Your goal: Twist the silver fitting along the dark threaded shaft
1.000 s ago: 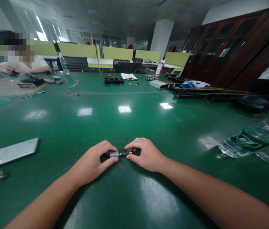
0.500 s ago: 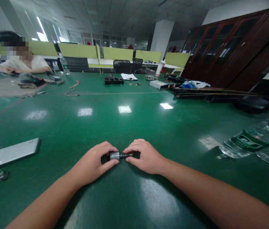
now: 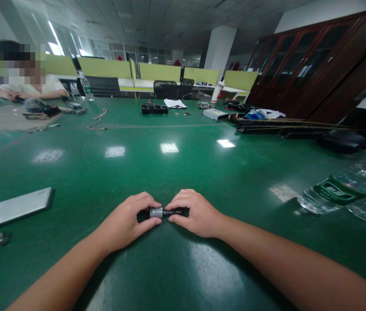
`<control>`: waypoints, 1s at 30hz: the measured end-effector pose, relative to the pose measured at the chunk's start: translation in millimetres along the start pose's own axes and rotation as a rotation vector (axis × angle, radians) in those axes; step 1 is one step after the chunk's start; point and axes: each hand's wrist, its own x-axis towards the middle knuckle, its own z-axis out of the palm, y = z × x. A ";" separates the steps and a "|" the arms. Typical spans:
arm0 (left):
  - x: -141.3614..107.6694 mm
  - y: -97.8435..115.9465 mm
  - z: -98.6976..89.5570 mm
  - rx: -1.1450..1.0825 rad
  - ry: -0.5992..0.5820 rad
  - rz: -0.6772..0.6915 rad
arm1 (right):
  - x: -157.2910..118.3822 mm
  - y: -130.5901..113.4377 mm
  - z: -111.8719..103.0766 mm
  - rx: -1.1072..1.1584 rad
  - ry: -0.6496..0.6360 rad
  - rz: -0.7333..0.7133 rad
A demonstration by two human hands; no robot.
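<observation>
A small metal cylinder with a thinner, spring-like ribbed shaft (image 3: 156, 212) lies level, low in the middle of the head view, over the green table (image 3: 131, 172). Thumb and fingers of my left hand (image 3: 127, 222) are closed on its wide silver end. My right hand (image 3: 198, 214) has its thumb and fingers around the thin dark shaft on the right side, pinched near the ribbed part. Both hands rest close together, with a narrow gap between their fingertips where part of the shaft shows.
On the left lies a pale flat device (image 3: 17, 208) with a cable. Clear plastic bottles (image 3: 338, 190) lie at the right. Farther back are a black tray (image 3: 154, 109), a white box (image 3: 215, 114) and long dark bars (image 3: 286, 127). A person (image 3: 30, 82) sits at the far left.
My right thumb and fingers have shifted very slightly on the shaft. My left hand keeps its hold, and the view has moved a little.
</observation>
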 end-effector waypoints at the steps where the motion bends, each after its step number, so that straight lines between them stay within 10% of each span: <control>1: 0.3 0.2 0.0 -0.001 0.002 -0.008 | 0.0 0.2 -0.1 -0.005 -0.002 0.006; 30: 1.3 -1.2 -1.6 -0.025 -0.019 -0.027 | 0.9 -0.5 -0.8 -0.014 0.067 0.117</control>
